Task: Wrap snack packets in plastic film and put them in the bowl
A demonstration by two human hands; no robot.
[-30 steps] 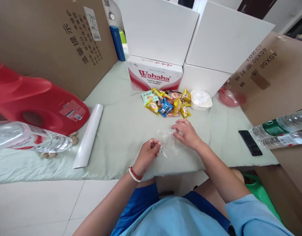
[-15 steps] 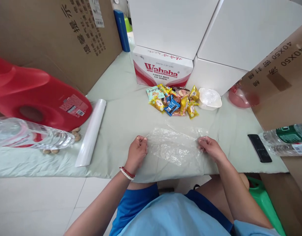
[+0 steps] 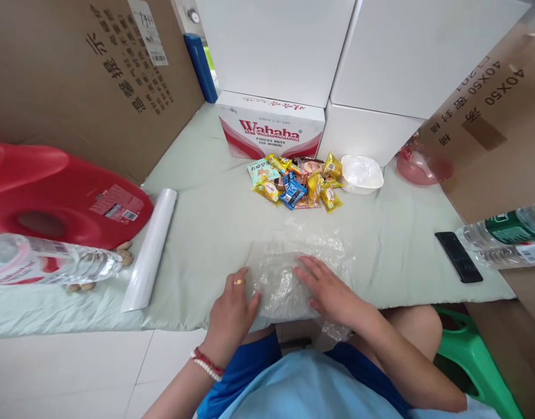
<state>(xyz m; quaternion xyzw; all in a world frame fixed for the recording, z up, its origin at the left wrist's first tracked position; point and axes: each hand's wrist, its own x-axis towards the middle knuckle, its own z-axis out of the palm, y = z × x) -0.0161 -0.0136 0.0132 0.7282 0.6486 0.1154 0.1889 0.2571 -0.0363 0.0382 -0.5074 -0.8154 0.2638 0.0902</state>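
Note:
A clear, crinkled plastic bag or sheet (image 3: 276, 288) lies at the table's front edge, and part of it hangs over that edge. My right hand (image 3: 331, 291) rests on it, palm down with fingers spread. At its left side is my left hand (image 3: 232, 308), thumb apart from the other fingers; its fingertips touch or nearly touch the plastic. Beyond the plastic sits a pile of wrapped snacks (image 3: 293, 189) in yellow, blue and other colours. Beside the pile stands a small white bowl (image 3: 362, 185) with something clear or white in it.
On the left are a white roll (image 3: 149, 250), a red jug (image 3: 62, 198) and a lying water bottle (image 3: 53, 259). A Wahaba-style printed box (image 3: 271, 131) stands behind. To the right lie a black phone (image 3: 459, 257) and bottles (image 3: 507, 230). A green stool (image 3: 472, 349) is below.
Both hands have let go of the plastic's stretched sides. The plastic has come toward me, over the table edge. My right hand has moved left and now lies flat on it.

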